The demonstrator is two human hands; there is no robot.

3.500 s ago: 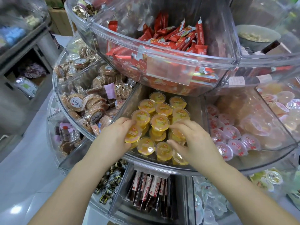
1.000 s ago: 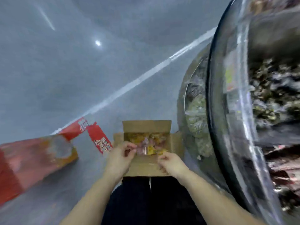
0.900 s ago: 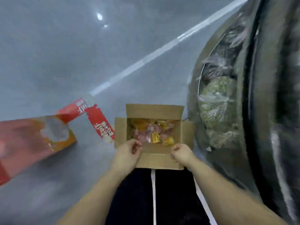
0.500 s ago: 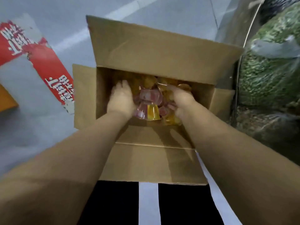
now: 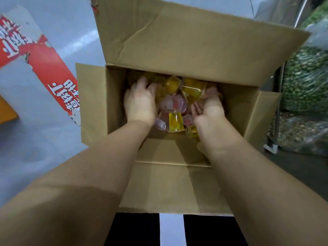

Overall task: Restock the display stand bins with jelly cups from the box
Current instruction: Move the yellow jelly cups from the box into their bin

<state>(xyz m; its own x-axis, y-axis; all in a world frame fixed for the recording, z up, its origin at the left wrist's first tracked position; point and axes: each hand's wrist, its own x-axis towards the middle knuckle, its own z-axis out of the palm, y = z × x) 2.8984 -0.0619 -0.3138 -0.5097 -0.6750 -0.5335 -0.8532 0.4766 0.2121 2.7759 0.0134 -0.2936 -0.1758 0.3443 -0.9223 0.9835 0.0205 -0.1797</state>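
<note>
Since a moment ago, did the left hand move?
Yes. The left hand went from the near flap into the cardboard box, onto the jelly cups.

The box (image 5: pixel 186 41) is plain brown corrugated cardboard, matt, with creases across its raised flap. The jelly cups (image 5: pixel 175 121) inside are clear glossy plastic over yellow and pink filling. The floor (image 5: pixel 35 139) looks smooth and faintly shiny. A flattened carton (image 5: pixel 53 68) beside it is red printed card, scuffed white in patches.
</note>
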